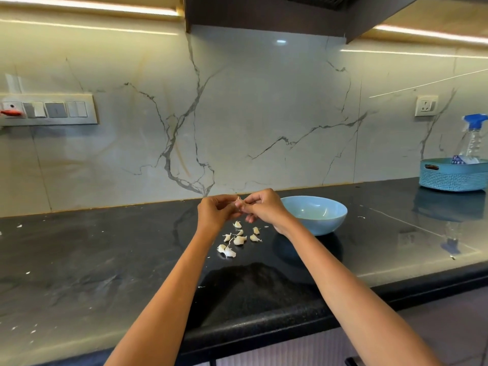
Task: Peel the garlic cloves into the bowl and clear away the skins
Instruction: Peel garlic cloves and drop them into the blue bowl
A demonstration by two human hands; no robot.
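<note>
Garlic cloves, small and white with papery skin and wispy tails (239, 239), lie in a loose cluster on the dark polished stone table (105, 260), just below the hands and at about eight o'clock from the pale blue round bowl (317, 216). Roughly eight of them are there, all seemingly with skin on, though they are too small to be sure. The bowl's inside looks bare as far as it shows, so by my judgement the task is near its start: one clove is being worked, the rest wait, and no pile of skins has been gathered. Small white flecks scattered across the table, at nine o'clock and three o'clock from the cluster, may be skin scraps to clear later. Both forearms reach forward from the lower edge of the view and meet above the cluster, at nine o'clock from the bowl. The left hand (215, 213) has its fingers curled inward, pinching a single garlic clove (238, 203) between thumb and fingertips. The right hand (264, 207) mirrors it, knuckles up, its fingers (247, 206) closed on the same clove from the other side, where a thin strand of skin sticks up. Which hand steadies and which one pulls cannot be told. A blue woven basket (453, 177) with a spray bottle (474, 138) stands well apart, at two o'clock from the bowl.
</note>
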